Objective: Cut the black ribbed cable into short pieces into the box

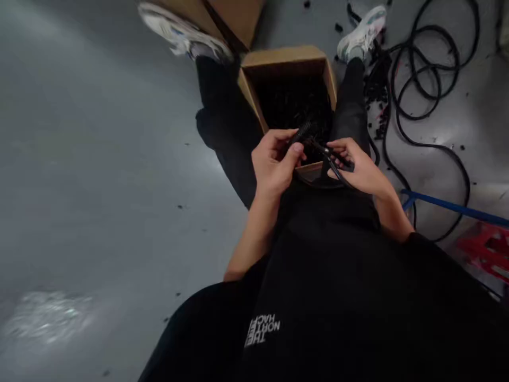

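Note:
My left hand (276, 162) is closed on a small black ribbed piece (304, 130), pinched between thumb and fingers. In my right hand (360, 167) are black-handled pliers or cutters (326, 152); I cannot tell which. Their jaws point left and reach the black piece or lie right beside it. Both hands are above the near edge of an open cardboard box (284, 55) standing between my legs. Inside it lie many small dark pieces (292, 103), too dim to make out singly.
A long black cable (453, 148) lies in loops on the grey floor at the right, with small black bits (382, 124) scattered beside it. A blue bar (457, 206) and a red object (487, 246) are at the right edge. More cardboard (238, 18) stands beyond the box.

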A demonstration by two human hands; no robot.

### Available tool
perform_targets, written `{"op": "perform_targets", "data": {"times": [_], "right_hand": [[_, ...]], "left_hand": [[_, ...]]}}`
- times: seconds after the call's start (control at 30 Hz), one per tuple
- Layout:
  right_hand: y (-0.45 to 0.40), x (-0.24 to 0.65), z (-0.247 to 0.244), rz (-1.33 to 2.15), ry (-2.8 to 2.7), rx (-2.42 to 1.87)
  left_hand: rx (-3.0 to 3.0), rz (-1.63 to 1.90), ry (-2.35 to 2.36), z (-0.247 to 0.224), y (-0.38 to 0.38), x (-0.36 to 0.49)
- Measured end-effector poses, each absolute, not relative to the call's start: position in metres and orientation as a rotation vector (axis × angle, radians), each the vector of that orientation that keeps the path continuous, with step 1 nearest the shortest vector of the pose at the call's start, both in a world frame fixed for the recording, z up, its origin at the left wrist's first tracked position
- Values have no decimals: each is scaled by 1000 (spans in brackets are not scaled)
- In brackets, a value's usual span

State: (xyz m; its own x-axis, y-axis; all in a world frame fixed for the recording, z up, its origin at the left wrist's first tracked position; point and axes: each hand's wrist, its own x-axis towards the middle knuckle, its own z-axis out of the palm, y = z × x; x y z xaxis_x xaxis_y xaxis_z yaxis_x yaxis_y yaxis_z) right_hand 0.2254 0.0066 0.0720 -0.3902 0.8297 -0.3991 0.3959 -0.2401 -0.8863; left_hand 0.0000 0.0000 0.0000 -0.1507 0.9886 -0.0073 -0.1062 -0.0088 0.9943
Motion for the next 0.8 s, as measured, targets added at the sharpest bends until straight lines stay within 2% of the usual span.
{"op": "perform_targets", "data": {"times": [0.8], "right_hand": [[9,221,64,1265,-1941,-1227]], "left_hand": [[1479,1216,1221,41,-13,7]]}}
